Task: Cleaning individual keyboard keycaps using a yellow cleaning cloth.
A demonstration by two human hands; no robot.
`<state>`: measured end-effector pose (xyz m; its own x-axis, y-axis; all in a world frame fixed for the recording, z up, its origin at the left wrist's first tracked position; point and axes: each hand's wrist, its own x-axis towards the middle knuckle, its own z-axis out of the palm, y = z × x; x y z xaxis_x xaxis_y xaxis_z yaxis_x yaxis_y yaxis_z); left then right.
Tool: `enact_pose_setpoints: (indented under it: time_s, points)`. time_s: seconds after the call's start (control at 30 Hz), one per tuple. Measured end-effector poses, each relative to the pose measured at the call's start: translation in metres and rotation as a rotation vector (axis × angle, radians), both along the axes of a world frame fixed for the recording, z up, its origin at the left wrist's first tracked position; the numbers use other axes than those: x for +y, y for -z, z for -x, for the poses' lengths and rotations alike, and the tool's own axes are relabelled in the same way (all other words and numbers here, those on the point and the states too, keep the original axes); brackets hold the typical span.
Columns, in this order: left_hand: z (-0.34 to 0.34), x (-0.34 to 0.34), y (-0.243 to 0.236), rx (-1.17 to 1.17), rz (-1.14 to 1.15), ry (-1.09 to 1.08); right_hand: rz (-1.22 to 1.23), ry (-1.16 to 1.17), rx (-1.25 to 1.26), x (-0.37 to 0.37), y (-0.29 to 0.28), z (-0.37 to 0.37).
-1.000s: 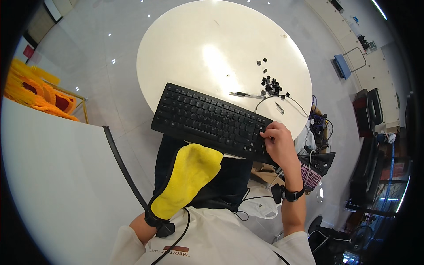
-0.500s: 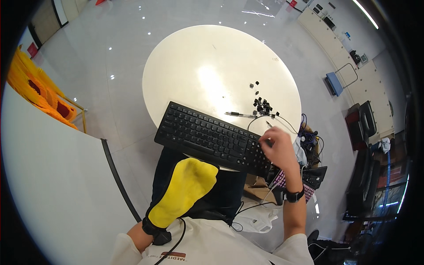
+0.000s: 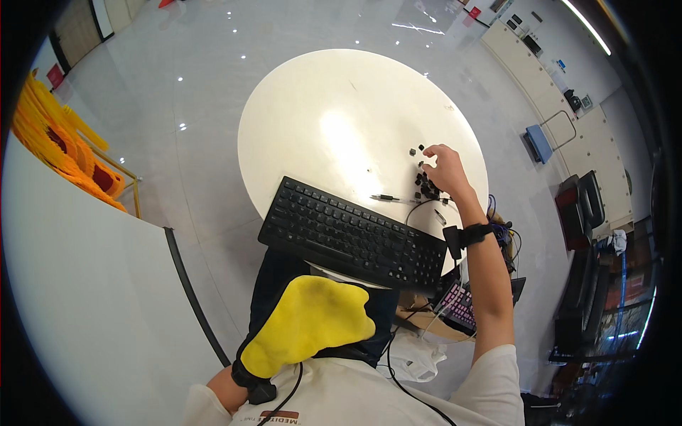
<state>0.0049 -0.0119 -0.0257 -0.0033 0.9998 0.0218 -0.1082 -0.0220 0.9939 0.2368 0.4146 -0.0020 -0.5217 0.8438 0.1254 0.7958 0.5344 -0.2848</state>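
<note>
A black keyboard lies slanted across the near edge of the round white table. Small black keycaps are heaped loosely beyond its right end, with a few scattered farther off. Over this heap reaches my right hand, thumb and forefinger curved and apart, with nothing visible between them. My left hand rests over my lap, wrapped in a yellow glove or cloth that hides its fingers. It stays below the keyboard's near edge, apparently not touching it.
A black pen lies between keyboard and keycaps. Near the cable is a small slim silver item. Below the table's right side, a keyboard with pink keys sits by a cardboard box and a white bag. A blue trolley stands far right.
My right hand has moved from the keyboard's right end up and away to the keycaps. My gloved left hand has shifted slightly right. The view has tilted a little.
</note>
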Motion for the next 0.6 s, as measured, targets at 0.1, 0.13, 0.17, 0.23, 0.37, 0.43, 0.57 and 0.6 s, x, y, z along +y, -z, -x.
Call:
enact_pose_setpoints:
  time_s: [0.1,0.13,0.17,0.23,0.37,0.43,0.57,0.6]
  points:
    - [0.010,0.012,-0.030,0.303,-0.031,0.086,-0.002,0.017,0.070,0.013,0.014,0.016]
    - [0.013,0.021,-0.049,0.451,-0.048,0.137,0.000,0.017,0.068,0.016,0.016,0.018]
    - [0.017,0.029,-0.067,0.599,-0.064,0.186,-0.011,0.016,0.065,0.021,0.021,0.019]
    - [0.024,0.040,-0.086,0.894,-0.091,0.282,-0.017,0.006,0.060,0.028,0.030,0.022]
    - [0.032,0.044,-0.076,0.860,-0.113,0.349,-0.035,0.003,0.036,0.036,0.039,0.024]
    - [0.032,0.025,-0.054,0.596,-0.063,0.300,-0.017,0.008,0.034,0.035,0.039,0.024]
    - [0.025,-0.035,0.020,-0.500,0.296,0.124,-0.040,-0.002,0.161,0.010,0.021,0.028]
    - [0.022,-0.042,0.032,-0.672,0.372,0.081,-0.034,-0.016,0.209,-0.005,0.009,0.034]
